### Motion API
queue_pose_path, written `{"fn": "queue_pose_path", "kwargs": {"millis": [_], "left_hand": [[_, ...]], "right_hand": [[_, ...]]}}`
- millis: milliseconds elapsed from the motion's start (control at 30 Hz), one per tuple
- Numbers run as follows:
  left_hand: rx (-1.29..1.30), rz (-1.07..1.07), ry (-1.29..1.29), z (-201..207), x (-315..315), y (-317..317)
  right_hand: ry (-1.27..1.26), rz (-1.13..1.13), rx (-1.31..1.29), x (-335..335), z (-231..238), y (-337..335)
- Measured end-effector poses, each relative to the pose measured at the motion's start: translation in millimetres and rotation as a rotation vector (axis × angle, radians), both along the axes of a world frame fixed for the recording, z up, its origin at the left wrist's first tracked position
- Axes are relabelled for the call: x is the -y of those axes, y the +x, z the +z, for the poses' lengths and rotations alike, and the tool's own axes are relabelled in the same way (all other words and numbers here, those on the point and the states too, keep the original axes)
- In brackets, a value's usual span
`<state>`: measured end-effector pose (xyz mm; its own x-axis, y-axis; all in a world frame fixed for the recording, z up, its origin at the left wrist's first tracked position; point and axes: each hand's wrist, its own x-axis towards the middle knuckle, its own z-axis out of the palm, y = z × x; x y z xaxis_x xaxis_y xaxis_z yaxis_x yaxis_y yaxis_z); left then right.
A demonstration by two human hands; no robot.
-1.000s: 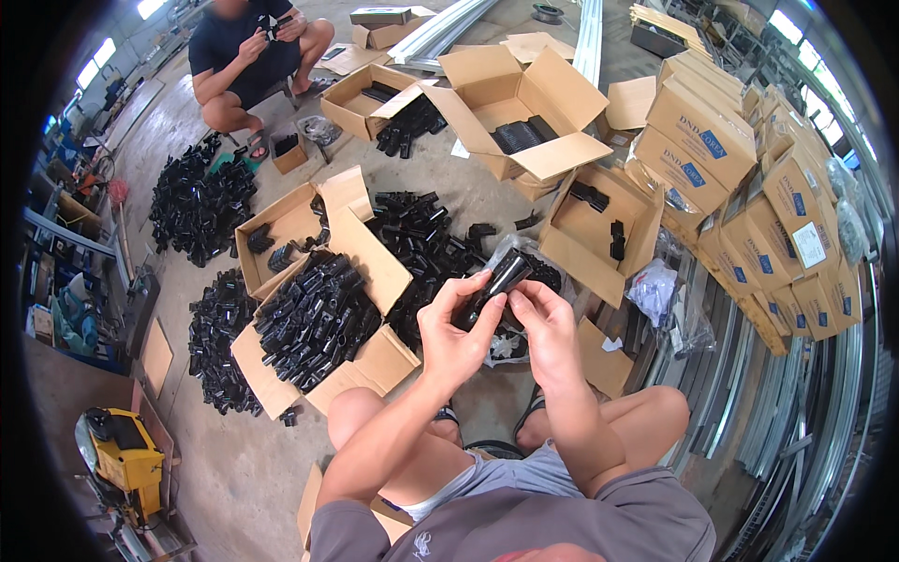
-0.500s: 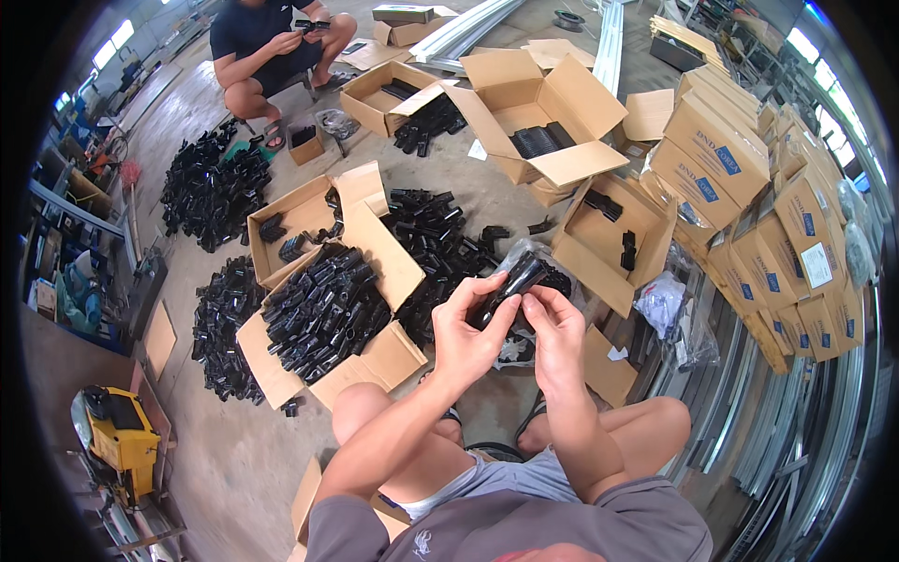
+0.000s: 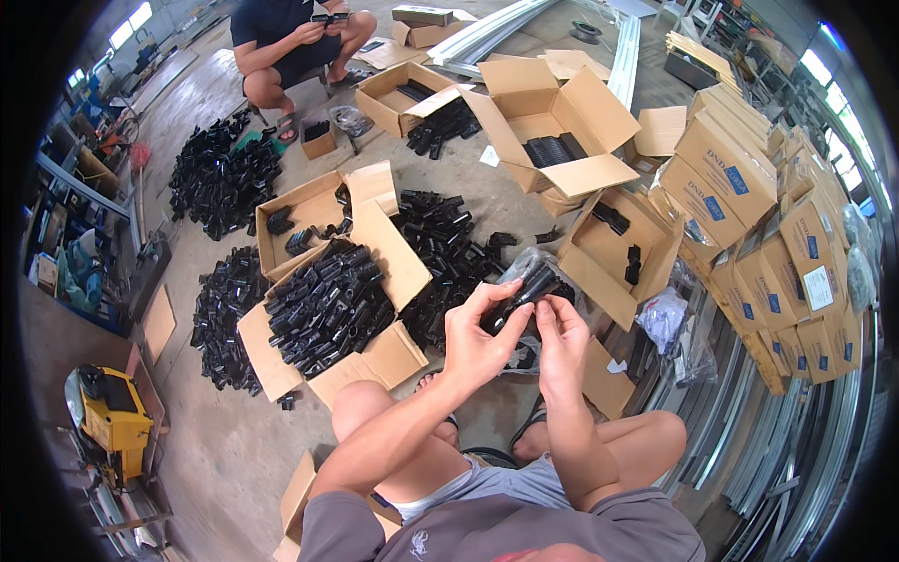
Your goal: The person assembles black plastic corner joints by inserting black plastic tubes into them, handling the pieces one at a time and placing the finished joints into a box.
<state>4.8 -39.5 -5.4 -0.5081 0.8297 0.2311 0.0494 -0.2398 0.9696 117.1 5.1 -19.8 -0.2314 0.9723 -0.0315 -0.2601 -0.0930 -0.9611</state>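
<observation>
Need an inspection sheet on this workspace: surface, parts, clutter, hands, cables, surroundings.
Surface: concrete floor, partly covered by piles and cartons.
Parts: one black part in hand; more black pieces heaped in an open carton and in loose piles.
Clutter: plastic bag and cardboard piece, right of the hands.
Hands: left hand grips the black part; right hand has fingertips at it, grip partly hidden.
Cables: none clearly identifiable.
Surroundings: stacked cartons and metal profiles at right; yellow machine at left; co-worker squatting upper left, holding a dark piece.
</observation>
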Motion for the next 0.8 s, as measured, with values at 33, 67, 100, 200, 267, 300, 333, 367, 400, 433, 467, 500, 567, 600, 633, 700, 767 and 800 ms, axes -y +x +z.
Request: {"fn": "queue_pose_path", "kwargs": {"millis": [33,67,100,200,267,300,333,367,400,433,467,500,567,600,633,700,767,800], "left_hand": [[-0.002,0.000,-0.002,0,-1,1],[-0.017,0.004,0.007,-2,-1,1],[-0.032,0.008,0.016,-3,-1,1],[-0.003,0.004,-0.012,0,0,0],[0.008,0.006,-0.004,1,0,1],[0.021,0.007,0.004,2,0,1],[0.021,0.005,0.004,2,-2,1],[0.038,0.003,-0.004,0,-2,1],[0.055,0.000,-0.012,-1,-2,1],[0.058,-0.004,-0.018,-2,-1,1],[0.066,-0.001,-0.011,0,-1,0],[0.075,0.003,-0.005,0,-1,0],[0.084,0.004,0.018,-1,-2,1],[0.087,0.003,0.008,-1,-2,1],[0.089,0.002,-0.002,-1,-2,0],[0.090,-0.004,-0.007,-1,-2,0],[0.091,-0.008,-0.011,-2,-2,0],[0.103,0.001,0.008,-4,-2,0]], "right_hand": [[-0.002,0.000,-0.002,0,-1,0],[0.018,-0.015,0.022,0,-2,-1],[0.038,-0.030,0.045,0,-2,-1],[0.059,-0.040,0.076,1,-2,-2],[0.062,-0.027,0.022,4,5,-3],[0.064,-0.015,-0.031,5,7,-3],[0.065,-0.017,-0.030,3,9,-2],[0.040,0.004,-0.036,2,8,-1],[0.015,0.024,-0.043,1,8,1],[0.009,0.020,-0.039,2,7,1],[0.034,0.015,-0.003,1,6,-1],[0.060,0.009,0.033,1,5,-1],[0.131,0.004,0.101,1,2,-1],[0.172,-0.018,0.135,1,0,-1],[0.213,-0.039,0.170,1,-1,-2],[0.244,-0.050,0.180,-1,-3,-1],[0.275,-0.060,0.189,-1,-1,-1],[0.233,-0.034,0.147,-1,4,0]]}}
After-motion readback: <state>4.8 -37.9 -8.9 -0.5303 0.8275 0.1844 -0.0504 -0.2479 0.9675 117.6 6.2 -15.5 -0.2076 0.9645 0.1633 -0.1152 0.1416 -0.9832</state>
